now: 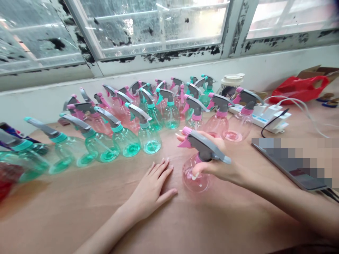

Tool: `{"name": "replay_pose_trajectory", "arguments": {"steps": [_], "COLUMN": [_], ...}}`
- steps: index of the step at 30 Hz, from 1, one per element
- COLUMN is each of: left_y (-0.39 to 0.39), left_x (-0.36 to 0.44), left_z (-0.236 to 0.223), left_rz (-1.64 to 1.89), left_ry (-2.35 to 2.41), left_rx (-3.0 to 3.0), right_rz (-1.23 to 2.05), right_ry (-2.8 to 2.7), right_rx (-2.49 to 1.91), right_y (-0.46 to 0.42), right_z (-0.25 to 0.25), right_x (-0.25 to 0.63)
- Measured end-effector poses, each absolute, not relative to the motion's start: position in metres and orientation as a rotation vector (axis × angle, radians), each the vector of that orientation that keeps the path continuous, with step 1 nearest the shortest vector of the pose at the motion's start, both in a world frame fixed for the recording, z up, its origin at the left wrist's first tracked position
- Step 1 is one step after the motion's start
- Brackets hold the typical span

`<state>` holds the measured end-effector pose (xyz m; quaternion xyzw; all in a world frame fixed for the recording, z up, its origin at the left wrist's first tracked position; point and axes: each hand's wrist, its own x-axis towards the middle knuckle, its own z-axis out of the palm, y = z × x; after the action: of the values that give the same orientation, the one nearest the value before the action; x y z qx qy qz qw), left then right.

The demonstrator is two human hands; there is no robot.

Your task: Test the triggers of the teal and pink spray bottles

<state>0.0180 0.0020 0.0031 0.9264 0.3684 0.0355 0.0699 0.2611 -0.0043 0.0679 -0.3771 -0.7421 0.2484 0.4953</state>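
Observation:
My right hand [214, 167] is wrapped around the neck of a pink spray bottle [197, 181], which has a grey and pink trigger head. The thumb lies on the near side of the bottle, and the other fingers reach behind it. Flat on the table rests my left hand [153, 187], fingers stretched out and holding nothing. Just beyond it stands a green spray bottle [149, 141], the end of a row of green ones. Behind the held bottle are more pink spray bottles, among them one at the right [239, 123].
Several pink and green spray bottles crowd toward the window wall. A lidded cup [232, 83], a white power strip [270, 118] with cables and a red plastic bag [299, 90] stand at the back right. A phone [291, 164] lies right of my right hand.

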Motion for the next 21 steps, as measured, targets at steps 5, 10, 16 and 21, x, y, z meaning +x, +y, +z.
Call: {"name": "replay_pose_trajectory", "arguments": {"steps": [5,10,16,21], "left_y": [0.001,0.003,0.004,0.003], "left_x": [0.02,0.021,0.022,0.023], "left_z": [0.005,0.003,0.001,0.0], "left_rz": [0.098,0.115,0.126,0.177], "left_ry": [1.135,1.136,1.115,1.107], "left_rx": [2.773,2.787,2.78,2.76], "right_rz": [0.563,0.445,0.203,0.098], "right_ry": [-1.926,-1.968,-1.985,-1.961], "right_rx": [-1.152,-1.191,-1.259,-1.354], "right_y": [-0.017,-0.032,-0.049,-0.044], "right_z": [0.087,0.077,0.061,0.064], "right_x": [0.269,0.285,0.289,0.279]}}
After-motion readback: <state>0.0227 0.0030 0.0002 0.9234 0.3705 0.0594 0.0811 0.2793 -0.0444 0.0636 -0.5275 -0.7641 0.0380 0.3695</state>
